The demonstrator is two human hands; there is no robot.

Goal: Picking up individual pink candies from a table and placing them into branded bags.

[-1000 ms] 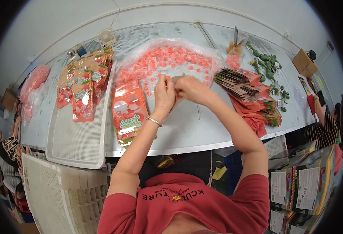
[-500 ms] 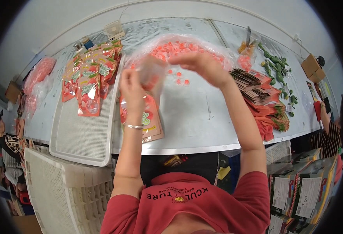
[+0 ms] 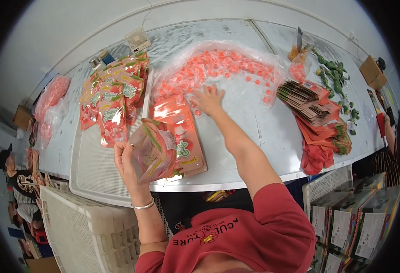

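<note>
White table (image 3: 272,136), glossy pouch (image 3: 153,150), small candies (image 3: 218,63)

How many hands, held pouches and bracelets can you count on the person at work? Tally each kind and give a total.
Hands: 2 (left hand, right hand)
Held pouch: 1
Bracelet: 1
Total: 4

A long pale tabletop (image 3: 272,136) runs across the room, bending with the lens; behind it stands a plain white wall (image 3: 72,27), evenly lit; white perforated plastic crates (image 3: 81,232) are stacked at the lower left; printed cardboard boxes (image 3: 359,218) crowd the lower right; a small brown carton (image 3: 372,72) sits at the far right end.
</note>
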